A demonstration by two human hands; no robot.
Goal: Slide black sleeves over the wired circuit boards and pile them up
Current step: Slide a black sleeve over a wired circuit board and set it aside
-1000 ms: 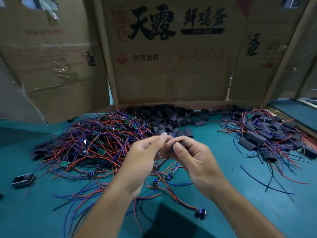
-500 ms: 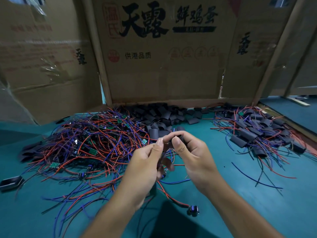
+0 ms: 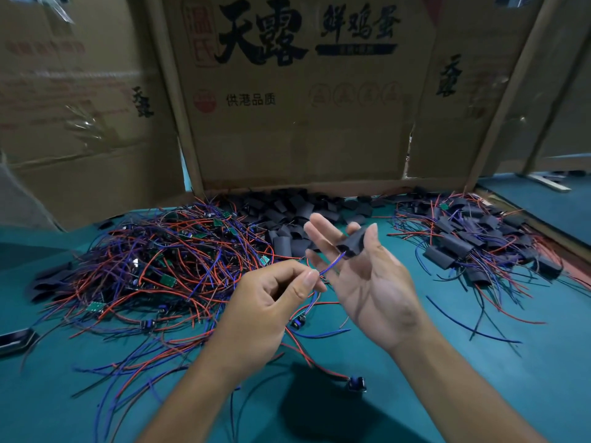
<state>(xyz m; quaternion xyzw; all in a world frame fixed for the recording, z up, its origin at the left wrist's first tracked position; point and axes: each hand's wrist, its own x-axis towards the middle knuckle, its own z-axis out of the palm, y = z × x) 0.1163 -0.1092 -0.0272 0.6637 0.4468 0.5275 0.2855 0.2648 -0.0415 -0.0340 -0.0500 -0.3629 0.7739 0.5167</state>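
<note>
The left hand (image 3: pixel 265 302), raised over the teal table (image 3: pixel 479 378) with fingers curled, pinched the wires (image 3: pixel 331 265) between thumb and forefinger, while the right hand (image 3: pixel 367 276), palm up and fingers mostly splayed, pinched the black sleeve (image 3: pixel 353 243) under its thumb.

Sleeves (image 3: pixel 297 215) between two wire piles (image 3: pixel 166 260)

We could not see whether a board sat inside the black sleeve (image 3: pixel 353 243). The small black object (image 3: pixel 14 338) was cut off by the left edge, and the far-right table (image 3: pixel 543 199) was too blurred to read.
</note>
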